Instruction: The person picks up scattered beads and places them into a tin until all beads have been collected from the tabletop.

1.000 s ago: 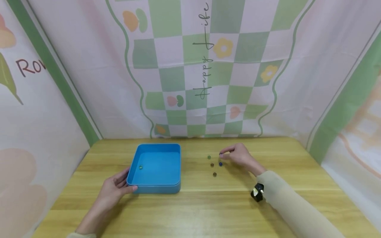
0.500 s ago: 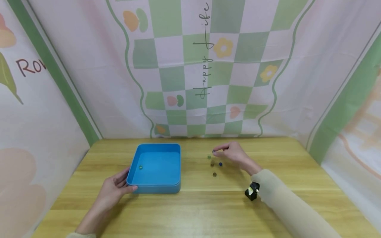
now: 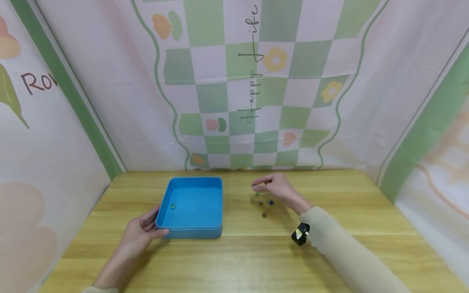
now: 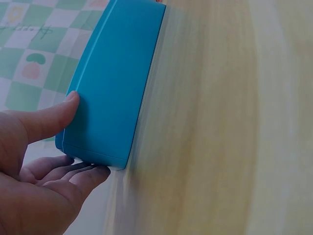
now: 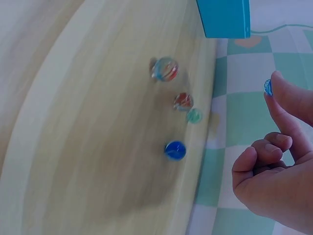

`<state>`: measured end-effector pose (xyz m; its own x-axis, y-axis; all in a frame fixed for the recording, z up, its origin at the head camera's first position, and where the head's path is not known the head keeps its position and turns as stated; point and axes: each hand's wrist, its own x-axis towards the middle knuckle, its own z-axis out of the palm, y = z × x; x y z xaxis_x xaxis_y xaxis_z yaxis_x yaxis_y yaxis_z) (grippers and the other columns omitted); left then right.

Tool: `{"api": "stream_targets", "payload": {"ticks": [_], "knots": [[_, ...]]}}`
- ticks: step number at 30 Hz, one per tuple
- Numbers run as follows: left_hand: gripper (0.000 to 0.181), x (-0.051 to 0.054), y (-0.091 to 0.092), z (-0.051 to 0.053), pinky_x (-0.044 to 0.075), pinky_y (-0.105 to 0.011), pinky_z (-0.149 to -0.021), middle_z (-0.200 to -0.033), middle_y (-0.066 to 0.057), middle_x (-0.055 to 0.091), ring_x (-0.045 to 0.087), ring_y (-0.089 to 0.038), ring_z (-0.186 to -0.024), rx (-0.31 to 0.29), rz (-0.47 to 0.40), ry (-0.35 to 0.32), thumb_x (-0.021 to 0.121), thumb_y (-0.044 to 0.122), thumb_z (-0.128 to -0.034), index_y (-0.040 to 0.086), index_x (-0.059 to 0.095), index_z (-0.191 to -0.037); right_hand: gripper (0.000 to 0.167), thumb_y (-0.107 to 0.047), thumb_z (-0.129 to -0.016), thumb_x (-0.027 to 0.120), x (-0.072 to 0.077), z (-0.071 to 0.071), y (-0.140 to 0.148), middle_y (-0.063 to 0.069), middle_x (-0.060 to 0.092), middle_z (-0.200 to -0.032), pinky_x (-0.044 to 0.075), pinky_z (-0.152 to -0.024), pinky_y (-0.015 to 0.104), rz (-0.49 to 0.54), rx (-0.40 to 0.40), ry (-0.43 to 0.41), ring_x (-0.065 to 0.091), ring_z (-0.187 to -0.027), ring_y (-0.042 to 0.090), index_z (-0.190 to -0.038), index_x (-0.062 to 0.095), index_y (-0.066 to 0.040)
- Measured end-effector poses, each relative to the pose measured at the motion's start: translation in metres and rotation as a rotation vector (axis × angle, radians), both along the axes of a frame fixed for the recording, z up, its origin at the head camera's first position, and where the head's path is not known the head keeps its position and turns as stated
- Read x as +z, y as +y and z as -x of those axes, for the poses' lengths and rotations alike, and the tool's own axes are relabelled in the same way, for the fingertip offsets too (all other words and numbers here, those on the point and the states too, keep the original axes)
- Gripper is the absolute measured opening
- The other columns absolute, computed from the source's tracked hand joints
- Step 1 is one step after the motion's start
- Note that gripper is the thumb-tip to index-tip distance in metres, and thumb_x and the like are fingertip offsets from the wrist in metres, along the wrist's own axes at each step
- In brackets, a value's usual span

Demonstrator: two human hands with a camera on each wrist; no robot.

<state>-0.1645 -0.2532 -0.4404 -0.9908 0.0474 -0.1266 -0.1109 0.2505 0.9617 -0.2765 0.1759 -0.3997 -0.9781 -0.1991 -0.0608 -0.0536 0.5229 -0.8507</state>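
Note:
A blue box (image 3: pixel 194 232) stands on the left part of the table, with one greenish marble (image 3: pixel 173 206) inside. My left hand (image 3: pixel 137 235) grips its near left corner, thumb on the front wall and fingers round the side. In the right wrist view my right hand (image 5: pixel 279 161) pinches a light blue marble (image 5: pixel 268 87) between thumb and index finger, the other fingers curled. It hangs above the table right of the box. Below lie a dark blue marble (image 5: pixel 175 150), a green one (image 5: pixel 194 115), a reddish one (image 5: pixel 183 101) and a clear multicoloured one (image 5: pixel 166 69).
The wooden table (image 3: pixel 234 264) ends at the back against a hanging cloth (image 3: pixel 242 93) with green and white checks. More patterned cloth hangs at both sides. A black device (image 3: pixel 301 234) is on the right wrist.
My right hand has moved left with the pinched marble, from beside the loose marbles to just above the green one. The left hand and the box have stayed in place.

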Motion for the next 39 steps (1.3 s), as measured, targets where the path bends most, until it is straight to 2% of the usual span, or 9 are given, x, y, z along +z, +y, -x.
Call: {"api": "stream_targets", "payload": {"ticks": [4, 8, 12, 15, 18, 22, 25, 34, 39], "knots": [[0.088, 0.000, 0.000, 0.000, 0.046, -0.040, -0.110, -0.163, -0.028, 0.034, 0.041, -0.042, -0.146, 0.001, 0.004, 0.000, 0.084, 0.006, -0.0902, -0.006, 0.033, -0.160, 0.030, -0.026, -0.095, 0.081, 0.001, 0.002, -0.007, 0.021, 0.057, -0.148, 0.045, -0.113, 0.057, 0.022, 0.010, -0.004, 0.051, -0.134, 0.036, -0.119, 0.080, -0.008], [0.088, -0.001, 0.000, -0.001, 0.046, -0.041, -0.110, -0.163, -0.027, 0.034, 0.041, -0.043, -0.146, 0.000, 0.014, 0.000, 0.084, 0.007, -0.0902, -0.005, 0.033, -0.161, 0.029, -0.026, -0.095, 0.081, 0.004, 0.002, -0.015, 0.023, 0.051, -0.155, 0.037, -0.119, 0.062, 0.032, 0.011, -0.016, 0.044, -0.143, 0.041, -0.119, 0.080, -0.009], [0.088, 0.000, 0.000, -0.001, 0.046, -0.041, -0.110, -0.163, -0.027, 0.034, 0.041, -0.043, -0.146, -0.001, 0.021, -0.003, 0.084, 0.007, -0.0901, -0.005, 0.033, -0.161, 0.027, -0.026, -0.095, 0.082, 0.006, 0.002, -0.023, 0.020, 0.052, -0.153, 0.043, -0.115, 0.057, 0.024, 0.002, -0.010, 0.049, -0.138, 0.038, -0.117, 0.081, -0.011], [0.088, 0.001, 0.000, -0.001, 0.045, -0.041, -0.111, -0.164, -0.027, 0.033, 0.041, -0.043, -0.146, -0.002, 0.017, -0.004, 0.084, 0.007, -0.0901, -0.005, 0.033, -0.161, 0.027, -0.025, -0.095, 0.081, 0.008, 0.002, -0.030, 0.019, 0.060, -0.138, 0.047, -0.101, 0.047, 0.031, 0.003, -0.008, 0.054, -0.116, 0.032, -0.117, 0.081, -0.010], [0.089, 0.001, 0.000, -0.001, 0.045, -0.040, -0.111, -0.164, -0.027, 0.033, 0.041, -0.042, -0.146, -0.002, 0.007, -0.003, 0.085, 0.006, -0.0894, -0.006, 0.032, -0.161, 0.027, -0.025, -0.096, 0.081, 0.011, 0.002, -0.037, 0.017, 0.062, -0.131, 0.045, -0.094, 0.043, 0.044, 0.015, -0.013, 0.052, -0.107, 0.028, -0.118, 0.081, -0.009], [0.090, 0.000, 0.000, -0.001, 0.045, -0.039, -0.110, -0.163, -0.027, 0.033, 0.042, -0.042, -0.146, -0.002, 0.002, -0.001, 0.085, 0.006, -0.0886, -0.006, 0.032, -0.161, 0.027, -0.025, -0.096, 0.081, 0.014, 0.003, -0.047, 0.019, 0.057, -0.146, 0.045, -0.112, 0.053, 0.062, 0.026, -0.019, 0.053, -0.131, 0.034, -0.117, 0.081, -0.008], [0.090, -0.002, -0.001, 0.000, 0.046, -0.040, -0.110, -0.163, -0.027, 0.033, 0.042, -0.042, -0.146, -0.001, 0.001, -0.002, 0.085, 0.007, -0.0888, -0.005, 0.033, -0.161, 0.026, -0.026, -0.095, 0.081, 0.016, 0.004, -0.053, 0.020, 0.055, -0.150, 0.042, -0.116, 0.058, 0.065, 0.032, -0.023, 0.050, -0.136, 0.038, -0.116, 0.081, -0.009], [0.088, -0.002, 0.000, 0.001, 0.046, -0.041, -0.110, -0.163, -0.027, 0.034, 0.042, -0.042, -0.146, 0.003, 0.009, 0.005, 0.085, 0.007, -0.0895, -0.004, 0.034, -0.161, 0.025, -0.023, -0.095, 0.082, 0.023, 0.003, -0.070, 0.013, 0.060, -0.144, 0.044, -0.113, 0.057, 0.094, 0.082, -0.029, 0.052, -0.133, 0.033, -0.115, 0.082, -0.009], [0.088, -0.002, 0.000, 0.000, 0.046, -0.041, -0.110, -0.163, -0.027, 0.034, 0.042, -0.042, -0.146, 0.001, 0.006, 0.005, 0.085, 0.007, -0.0896, -0.004, 0.034, -0.161, 0.026, -0.023, -0.094, 0.083, 0.024, 0.003, -0.080, 0.010, 0.064, -0.133, 0.048, -0.102, 0.048, 0.084, 0.089, -0.018, 0.052, -0.114, 0.027, -0.114, 0.082, -0.007]]}}
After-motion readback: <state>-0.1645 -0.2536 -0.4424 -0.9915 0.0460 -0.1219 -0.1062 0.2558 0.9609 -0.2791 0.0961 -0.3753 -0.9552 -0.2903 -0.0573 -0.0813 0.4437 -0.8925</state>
